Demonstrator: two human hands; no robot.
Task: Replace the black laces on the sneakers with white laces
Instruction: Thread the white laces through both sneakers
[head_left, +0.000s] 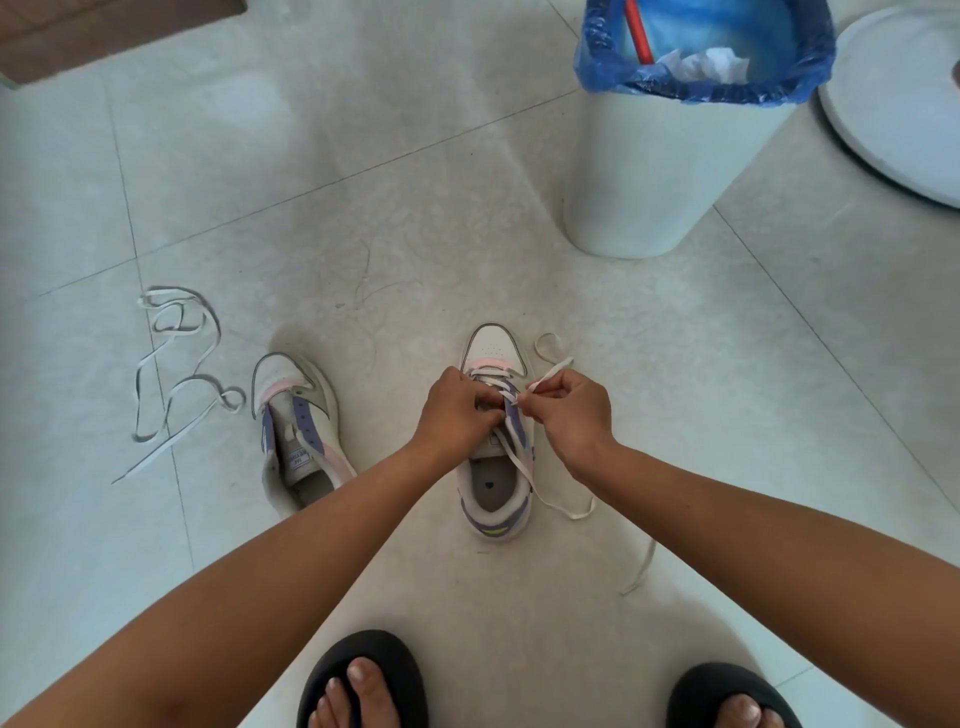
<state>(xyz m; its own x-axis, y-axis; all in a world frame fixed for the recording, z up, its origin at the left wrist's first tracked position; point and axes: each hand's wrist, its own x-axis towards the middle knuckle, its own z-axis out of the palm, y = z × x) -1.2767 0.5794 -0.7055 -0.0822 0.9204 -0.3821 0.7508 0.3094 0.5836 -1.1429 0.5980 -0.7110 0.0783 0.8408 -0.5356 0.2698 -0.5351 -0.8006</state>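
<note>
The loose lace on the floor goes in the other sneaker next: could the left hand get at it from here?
Probably yes: the loose lace lies on open floor beyond the unlaced sneaker, but the left hand is busy at the sneaker being laced.

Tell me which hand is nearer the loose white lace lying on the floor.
Left. The left hand works at the sneaker being laced, on the side facing the loose white lace. The right hand, pinching that sneaker's lace, is on the far side, farther away.

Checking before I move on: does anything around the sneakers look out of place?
Mostly tidy. The left sneaker has no lace at all, and a spare white lace lies tangled on the floor beside it. No black laces are visible.
</note>
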